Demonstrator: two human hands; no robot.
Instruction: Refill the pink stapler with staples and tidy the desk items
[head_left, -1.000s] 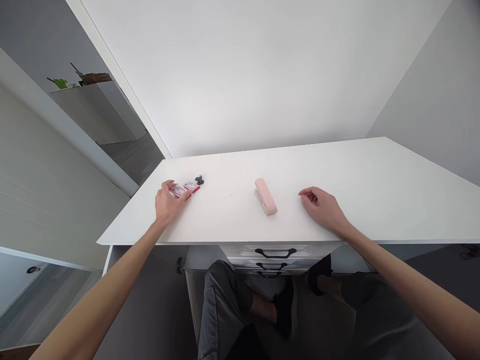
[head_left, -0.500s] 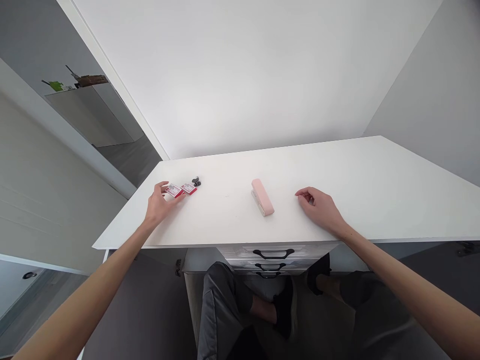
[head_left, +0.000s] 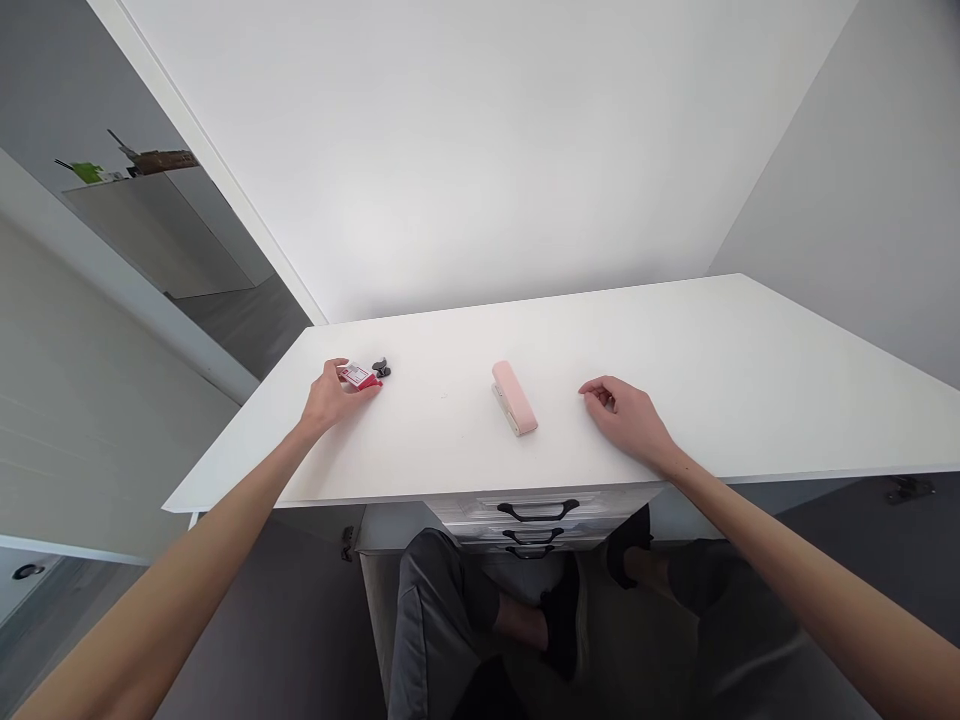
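Observation:
My left hand point(head_left: 330, 397) lies on the white desk point(head_left: 675, 380) at the left, its fingers closed round a small red and white box point(head_left: 357, 376). A little dark clip point(head_left: 380, 369) sits just right of that box. A pink stapler point(head_left: 514, 397) lies in the middle of the desk, untouched. Right of the stapler my right hand point(head_left: 626, 417) rests on the desktop with its fingers loosely curled and nothing in them.
Under the desk front is a drawer unit with black handles point(head_left: 537, 511). My legs and dark shoes point(head_left: 559, 620) are below it. A white wall rises behind the desk. A shelf with small items point(head_left: 139, 165) is far off at the upper left.
My left hand has moved right and closed on the red and white boxes, which now look bunched together. The right hand stays put. The view has shifted slightly.

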